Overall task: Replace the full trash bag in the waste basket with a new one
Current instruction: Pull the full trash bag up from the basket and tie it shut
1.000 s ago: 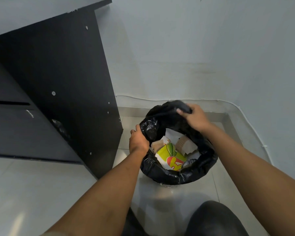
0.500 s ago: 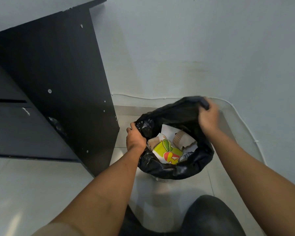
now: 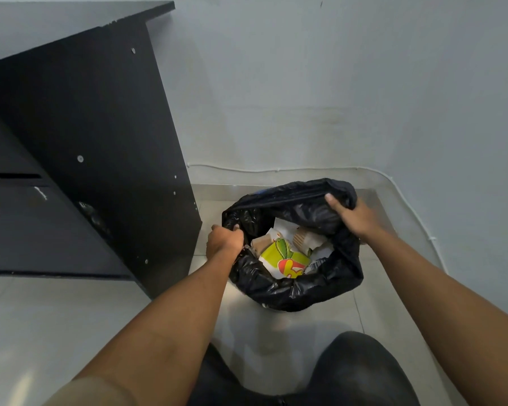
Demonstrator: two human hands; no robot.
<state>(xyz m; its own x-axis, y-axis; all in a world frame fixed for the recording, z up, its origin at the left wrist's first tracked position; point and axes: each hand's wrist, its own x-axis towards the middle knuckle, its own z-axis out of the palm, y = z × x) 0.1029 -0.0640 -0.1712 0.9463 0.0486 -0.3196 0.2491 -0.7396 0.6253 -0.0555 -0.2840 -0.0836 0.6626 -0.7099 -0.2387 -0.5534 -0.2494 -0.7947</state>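
Observation:
A black trash bag [image 3: 294,288] lines a waste basket on the floor by the wall; the basket itself is almost wholly hidden under the plastic. Inside lie crumpled paper, a brown paper cup and a green-and-yellow carton [image 3: 285,259]. My left hand [image 3: 225,241] grips the bag's rim at its left side. My right hand [image 3: 354,216] grips the far right part of the rim, which is pulled up off the basket into a loose flap.
A black desk side panel [image 3: 100,142] stands close on the left of the basket. A white cable [image 3: 276,170] runs along the wall base behind it and down the right. My dark-clothed knee [image 3: 358,370] is at the bottom. Light tiled floor [image 3: 56,317] lies around.
My right hand has slid along the far rim from the back to the right, lifting more of the black plastic free. My left hand keeps its hold on the left rim.

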